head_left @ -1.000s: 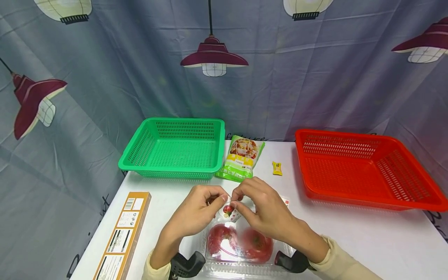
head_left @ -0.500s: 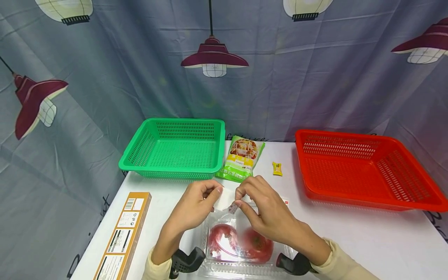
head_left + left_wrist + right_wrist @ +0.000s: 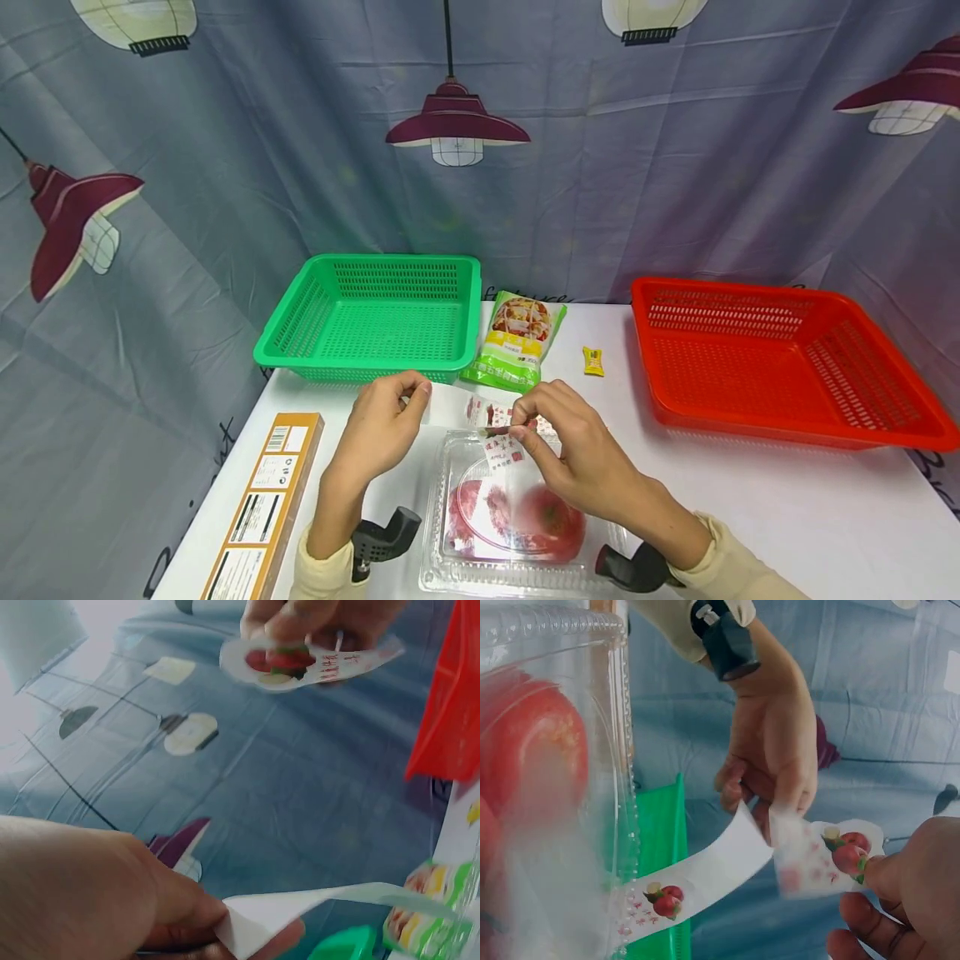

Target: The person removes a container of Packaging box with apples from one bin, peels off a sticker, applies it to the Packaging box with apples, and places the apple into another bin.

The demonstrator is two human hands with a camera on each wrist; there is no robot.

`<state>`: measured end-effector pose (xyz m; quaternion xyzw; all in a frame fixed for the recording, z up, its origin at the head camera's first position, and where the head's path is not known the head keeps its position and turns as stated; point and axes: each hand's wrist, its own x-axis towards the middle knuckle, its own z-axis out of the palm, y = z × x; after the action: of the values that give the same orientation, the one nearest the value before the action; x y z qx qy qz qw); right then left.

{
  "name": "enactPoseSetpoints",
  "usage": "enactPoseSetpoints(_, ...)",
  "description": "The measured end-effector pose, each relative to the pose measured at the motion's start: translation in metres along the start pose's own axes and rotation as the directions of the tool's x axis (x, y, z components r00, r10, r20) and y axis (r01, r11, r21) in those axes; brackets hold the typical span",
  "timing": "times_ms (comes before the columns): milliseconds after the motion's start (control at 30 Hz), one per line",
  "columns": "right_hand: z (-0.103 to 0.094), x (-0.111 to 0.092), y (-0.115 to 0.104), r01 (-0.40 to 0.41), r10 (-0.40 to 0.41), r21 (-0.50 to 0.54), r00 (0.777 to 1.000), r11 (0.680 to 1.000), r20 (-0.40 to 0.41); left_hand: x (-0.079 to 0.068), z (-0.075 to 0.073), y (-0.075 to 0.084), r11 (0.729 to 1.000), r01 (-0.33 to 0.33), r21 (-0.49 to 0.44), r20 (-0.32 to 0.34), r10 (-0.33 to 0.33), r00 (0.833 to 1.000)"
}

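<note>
My left hand (image 3: 382,429) pinches the end of a white label strip (image 3: 447,406) printed with red fruit, which stretches right across the table behind the box. A single label sticker (image 3: 502,450) hangs apart from the strip, pinched in my right hand (image 3: 577,437). In the right wrist view the sticker (image 3: 817,859) shows a fruit picture and blurred red print. Below the hands lies a shut clear plastic clamshell box (image 3: 442,575). Red round fruits (image 3: 551,525) show through its lid, partly blurred by glare.
A green basket (image 3: 367,367) stands at the back left and a red basket (image 3: 750,425) at the right. Between them lie a green food packet (image 3: 517,337) and a small yellow wrapped piece (image 3: 592,362). A long orange-edged carton (image 3: 262,504) lies along the left.
The sticker has come off the strip and now hangs from my right hand. My left hand has moved left, drawing the strip's end with it. The right hand has barely moved.
</note>
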<state>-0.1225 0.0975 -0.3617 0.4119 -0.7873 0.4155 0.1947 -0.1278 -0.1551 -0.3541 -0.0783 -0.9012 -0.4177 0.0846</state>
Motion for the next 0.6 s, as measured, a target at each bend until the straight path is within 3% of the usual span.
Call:
enactPoseSetpoints(233,0.001,-0.006,0.003,-0.023,0.023,0.003,0.999,1.000,-0.024,0.003,-0.002,-0.012,0.981,0.092,0.170,-0.052,-0.084,0.995)
enactPoseSetpoints(600,-0.003,-0.016,0.008,-0.072,0.073,0.014,0.997,0.997,-0.034,0.010,-0.002,-0.035,0.910,0.239,0.338,-0.035,-0.242,0.970)
